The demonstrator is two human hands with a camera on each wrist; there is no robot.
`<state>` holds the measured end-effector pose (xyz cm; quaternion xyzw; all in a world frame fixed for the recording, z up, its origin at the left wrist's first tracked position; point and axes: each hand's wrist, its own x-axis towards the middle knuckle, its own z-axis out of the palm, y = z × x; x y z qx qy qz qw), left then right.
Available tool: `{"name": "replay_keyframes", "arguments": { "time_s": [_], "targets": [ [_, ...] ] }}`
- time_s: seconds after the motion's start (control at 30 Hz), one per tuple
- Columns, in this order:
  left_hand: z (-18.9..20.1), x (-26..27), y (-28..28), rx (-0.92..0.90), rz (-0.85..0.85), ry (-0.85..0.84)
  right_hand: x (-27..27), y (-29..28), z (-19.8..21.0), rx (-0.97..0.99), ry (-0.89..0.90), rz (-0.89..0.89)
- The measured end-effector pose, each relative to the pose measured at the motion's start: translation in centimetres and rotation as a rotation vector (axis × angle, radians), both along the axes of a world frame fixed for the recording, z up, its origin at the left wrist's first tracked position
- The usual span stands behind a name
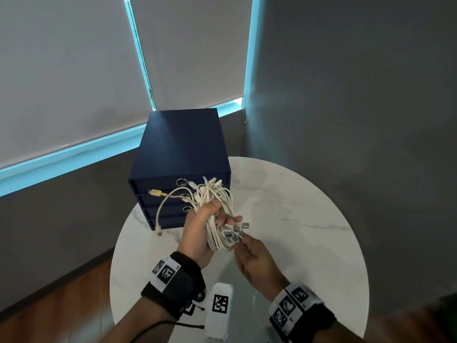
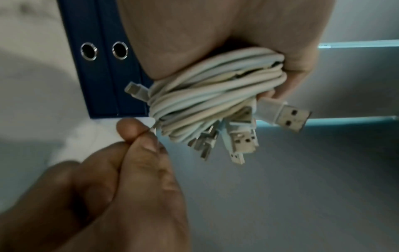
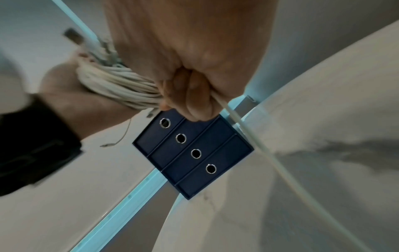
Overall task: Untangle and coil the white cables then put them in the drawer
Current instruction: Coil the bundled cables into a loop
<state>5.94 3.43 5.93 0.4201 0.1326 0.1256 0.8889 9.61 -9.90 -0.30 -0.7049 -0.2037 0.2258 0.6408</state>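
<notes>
Round white marble table (image 1: 309, 194) under grey blinds, with a navy drawer unit (image 1: 183, 144) standing at its far left edge, all four ring-pull drawers closed. Above the tabletop, just in front of the unit, a bundle of white cables (image 1: 217, 219) looped into a loose hank, clamped in the left hand (image 1: 201, 230) with fingers and thumb curled round the middle of the loops. One yellowish lead (image 1: 162, 206) straying out to the left, its plug hanging near the unit's lower drawers. Cluster of USB plugs (image 2: 244, 139) poking from the lower end of the bundle, clear in the left wrist view. Right hand (image 1: 257, 262) just beneath, thumb and forefinger pinched together on a single thin strand (image 3: 235, 119) at the bundle's edge, remaining fingers curled in. Marker-tagged black bands on both wrists.
</notes>
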Motion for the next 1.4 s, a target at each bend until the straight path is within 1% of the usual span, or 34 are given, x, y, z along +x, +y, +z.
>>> {"name": "replay_keyframes", "arguments": {
  "time_s": [0.1, 0.17, 0.23, 0.27, 0.33, 0.4, 0.47, 0.5, 0.57, 0.63, 0.73, 0.8, 0.83, 0.9, 0.97, 1.0, 1.07, 1.17, 1.27, 1.33, 1.4],
  "targets": [
    [-0.2, 0.1, -0.1, 0.181, 0.140, 0.061, -0.4, -0.7, 0.3, -0.245, -0.214, 0.110],
    [-0.3, 0.1, -0.2, 0.334, 0.241, 0.093, -0.9, -0.7, 2.1, -0.403, -0.371, 0.253],
    [-0.6, 0.0, 0.0, 0.487, 0.280, 0.150, -1.3, -0.8, 4.0, -0.495, -0.470, 0.371],
    [-0.8, 0.0, 0.1, 0.532, 0.281, 0.181, -1.3, -1.0, 4.9, -0.520, -0.498, 0.412],
    [-1.1, -0.3, 0.3, 0.563, 0.246, 0.221, -0.9, -1.3, 6.8, -0.580, -0.539, 0.482],
    [-1.8, -0.6, 0.4, 0.601, 0.198, 0.242, -0.5, -1.6, 8.8, -0.619, -0.572, 0.563],
    [-2.5, -1.1, 0.0, 0.629, 0.113, 0.238, 0.2, -1.6, 10.9, -0.614, -0.631, 0.613],
    [-2.9, -1.4, -0.2, 0.616, 0.049, 0.226, 0.9, -1.6, 11.9, -0.600, -0.663, 0.612],
    [-3.5, -1.9, -0.7, 0.467, -0.063, 0.232, 2.8, -1.6, 13.4, -0.578, -0.682, 0.567],
    [-3.7, -2.3, -1.2, 0.247, -0.163, 0.218, 5.0, -1.7, 14.1, -0.551, -0.590, 0.527],
    [-3.0, -2.3, -2.1, -0.073, -0.295, 0.124, 7.4, -1.6, 13.5, -0.429, -0.438, 0.453],
    [-2.2, -2.2, -2.4, -0.236, -0.331, 0.055, 8.2, -1.4, 12.7, -0.359, -0.408, 0.399],
    [-2.0, -2.2, -2.4, -0.281, -0.341, 0.022, 8.3, -1.2, 12.4, -0.326, -0.398, 0.383],
    [-1.6, -1.9, -2.4, -0.275, -0.367, -0.010, 8.4, -1.0, 11.7, -0.251, -0.366, 0.335],
    [-1.5, -1.8, -2.1, -0.195, -0.394, -0.020, 8.6, -0.9, 11.6, -0.194, -0.347, 0.285],
    [-1.5, -1.9, -1.9, -0.158, -0.412, -0.022, 8.8, -0.9, 11.6, -0.189, -0.349, 0.286],
    [-1.4, -2.0, -1.5, -0.125, -0.456, -0.033, 9.2, -0.9, 11.7, -0.203, -0.353, 0.342],
    [-1.1, -2.2, -1.5, -0.211, -0.499, -0.049, 9.4, -0.8, 11.4, -0.202, -0.308, 0.392],
    [-0.9, -2.3, -1.8, -0.340, -0.521, -0.096, 9.1, -0.5, 10.4, -0.182, -0.321, 0.336],
    [-0.8, -2.2, -2.1, -0.408, -0.511, -0.132, 8.3, -0.1, 9.4, -0.120, -0.197, 0.275],
    [-0.7, -2.0, -2.3, -0.444, -0.484, -0.143, 7.2, 0.1, 8.5, -0.006, 0.042, 0.205]
  ]
}}
